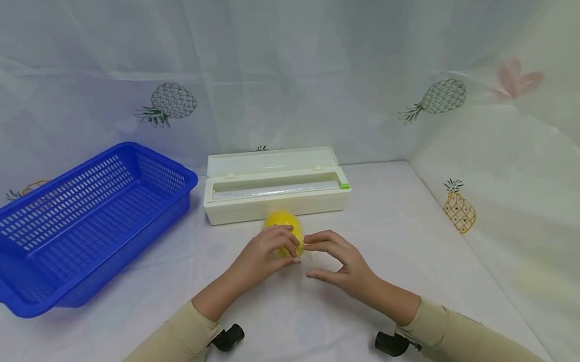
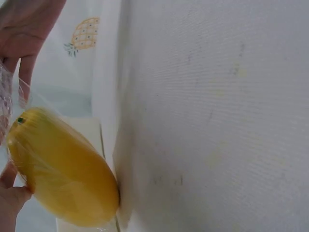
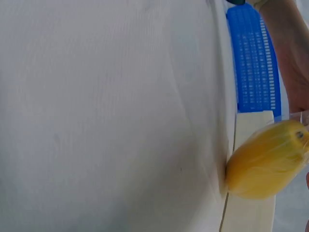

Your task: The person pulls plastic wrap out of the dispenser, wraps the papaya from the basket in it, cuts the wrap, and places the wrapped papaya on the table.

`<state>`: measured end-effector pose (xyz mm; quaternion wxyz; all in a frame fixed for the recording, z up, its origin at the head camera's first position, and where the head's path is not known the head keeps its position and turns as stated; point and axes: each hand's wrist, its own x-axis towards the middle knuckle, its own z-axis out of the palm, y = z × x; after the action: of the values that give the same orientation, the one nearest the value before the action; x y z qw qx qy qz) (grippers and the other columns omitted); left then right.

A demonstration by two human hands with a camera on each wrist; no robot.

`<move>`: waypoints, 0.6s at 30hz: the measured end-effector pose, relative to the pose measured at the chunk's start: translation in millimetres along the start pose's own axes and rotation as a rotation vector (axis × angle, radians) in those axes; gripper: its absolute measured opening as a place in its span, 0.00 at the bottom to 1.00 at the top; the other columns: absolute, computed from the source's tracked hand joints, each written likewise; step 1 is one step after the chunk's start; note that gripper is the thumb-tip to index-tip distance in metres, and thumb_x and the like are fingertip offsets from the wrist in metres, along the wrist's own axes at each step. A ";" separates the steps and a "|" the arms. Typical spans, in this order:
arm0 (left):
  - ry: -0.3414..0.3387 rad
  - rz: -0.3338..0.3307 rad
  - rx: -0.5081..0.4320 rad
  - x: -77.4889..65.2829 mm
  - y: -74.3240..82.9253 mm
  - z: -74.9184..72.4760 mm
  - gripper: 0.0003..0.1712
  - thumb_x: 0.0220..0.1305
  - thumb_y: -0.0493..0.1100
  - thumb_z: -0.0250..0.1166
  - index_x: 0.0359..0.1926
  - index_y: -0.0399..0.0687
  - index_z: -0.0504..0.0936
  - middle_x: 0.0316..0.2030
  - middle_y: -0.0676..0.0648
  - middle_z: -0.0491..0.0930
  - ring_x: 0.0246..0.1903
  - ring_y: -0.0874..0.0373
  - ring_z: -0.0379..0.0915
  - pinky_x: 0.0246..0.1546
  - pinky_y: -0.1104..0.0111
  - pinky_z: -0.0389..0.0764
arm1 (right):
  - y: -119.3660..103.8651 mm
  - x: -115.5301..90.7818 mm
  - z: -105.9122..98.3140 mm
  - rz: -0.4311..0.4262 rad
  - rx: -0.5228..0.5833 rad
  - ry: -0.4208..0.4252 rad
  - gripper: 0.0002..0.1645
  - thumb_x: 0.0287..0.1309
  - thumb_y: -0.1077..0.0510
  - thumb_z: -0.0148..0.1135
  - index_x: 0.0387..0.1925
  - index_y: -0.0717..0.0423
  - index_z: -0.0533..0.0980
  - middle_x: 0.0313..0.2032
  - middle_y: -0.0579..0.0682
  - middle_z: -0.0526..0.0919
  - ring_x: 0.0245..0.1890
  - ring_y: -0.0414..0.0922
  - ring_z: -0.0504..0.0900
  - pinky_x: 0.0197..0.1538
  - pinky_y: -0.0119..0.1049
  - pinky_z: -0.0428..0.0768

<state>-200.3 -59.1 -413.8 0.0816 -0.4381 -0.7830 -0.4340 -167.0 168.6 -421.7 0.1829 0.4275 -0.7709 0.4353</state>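
A yellow mango [image 1: 283,220], oblong and wrapped in clear plastic film, stands tilted in front of the white box. Its lower end meets the table in both wrist views, while loose film [image 2: 6,94] gathers about its upper end. My left hand [image 1: 262,251] holds the mango near the top, fingers curved over it and thumb on the near side. To the right, my right hand [image 1: 343,261] has its fingers and thumb spread apart, the fingertips right beside the mango and the film. Only the edge of that hand shows in the right wrist view.
Behind the mango sits a long white film dispenser box [image 1: 240,211], lid raised, with a roll of film [image 1: 275,190] inside and a green slider [image 1: 345,186]. A blue perforated basket [image 1: 104,277] stands on the left. Pineapple-print cloth [image 1: 301,85] hangs behind the white-covered table [image 1: 287,352].
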 end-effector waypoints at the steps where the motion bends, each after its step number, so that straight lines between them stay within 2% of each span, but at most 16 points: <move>1: 0.000 -0.007 -0.001 0.5 -0.3 -0.8 0.10 0.50 0.32 0.75 0.29 0.48 0.82 0.38 0.54 0.81 0.60 0.48 0.70 0.64 0.58 0.66 | 2.4 1.5 -0.6 -0.027 -0.035 -0.012 0.24 0.57 0.53 0.69 0.50 0.66 0.78 0.51 0.58 0.77 0.53 0.54 0.77 0.58 0.34 0.75; 3: 0.000 -0.017 -0.004 1.7 -0.1 -2.0 0.10 0.51 0.33 0.75 0.30 0.47 0.82 0.37 0.55 0.81 0.60 0.49 0.70 0.64 0.59 0.67 | 6.6 6.7 -1.9 -0.101 -0.114 -0.038 0.22 0.59 0.50 0.67 0.47 0.64 0.79 0.50 0.58 0.78 0.52 0.53 0.78 0.57 0.35 0.76; 6: 0.000 -0.049 -0.008 3.7 0.7 -1.8 0.09 0.53 0.34 0.74 0.32 0.48 0.82 0.38 0.55 0.81 0.60 0.50 0.70 0.64 0.59 0.67 | 12.3 14.6 -4.8 -0.195 -0.194 -0.053 0.12 0.59 0.58 0.69 0.40 0.61 0.80 0.48 0.57 0.80 0.50 0.52 0.79 0.55 0.37 0.78; 8: 0.008 -0.069 -0.012 5.2 2.2 -1.0 0.08 0.55 0.35 0.72 0.33 0.48 0.81 0.39 0.55 0.81 0.60 0.50 0.70 0.64 0.59 0.67 | 14.7 18.7 -6.7 -0.227 -0.218 -0.052 0.07 0.59 0.61 0.67 0.38 0.61 0.81 0.46 0.56 0.81 0.50 0.53 0.80 0.54 0.39 0.78; 10: 0.021 -0.092 -0.017 6.3 3.4 0.8 0.07 0.57 0.36 0.71 0.34 0.49 0.80 0.39 0.55 0.81 0.60 0.50 0.70 0.63 0.60 0.68 | 16.2 20.8 -6.7 -0.214 -0.220 -0.045 0.05 0.61 0.62 0.65 0.37 0.61 0.80 0.45 0.55 0.83 0.50 0.53 0.81 0.55 0.39 0.78; 14: 0.053 -0.119 -0.028 7.4 6.2 4.4 0.07 0.58 0.38 0.70 0.33 0.50 0.78 0.39 0.55 0.80 0.56 0.53 0.73 0.60 0.61 0.72 | 17.1 23.2 -2.8 -0.133 -0.226 -0.015 0.14 0.70 0.52 0.55 0.37 0.59 0.79 0.41 0.53 0.85 0.46 0.50 0.83 0.52 0.37 0.80; 18: 0.100 -0.151 -0.004 7.1 9.7 6.5 0.07 0.60 0.41 0.70 0.32 0.50 0.78 0.39 0.53 0.80 0.49 0.56 0.75 0.53 0.62 0.76 | 17.8 24.9 3.1 -0.072 -0.187 0.029 0.18 0.70 0.49 0.51 0.36 0.59 0.79 0.37 0.52 0.85 0.41 0.48 0.84 0.45 0.34 0.82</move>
<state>-195.5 -47.6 -408.2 0.0868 -0.3558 -0.8078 -0.4618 -195.4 158.1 -416.3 0.2486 0.4299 -0.7894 0.3607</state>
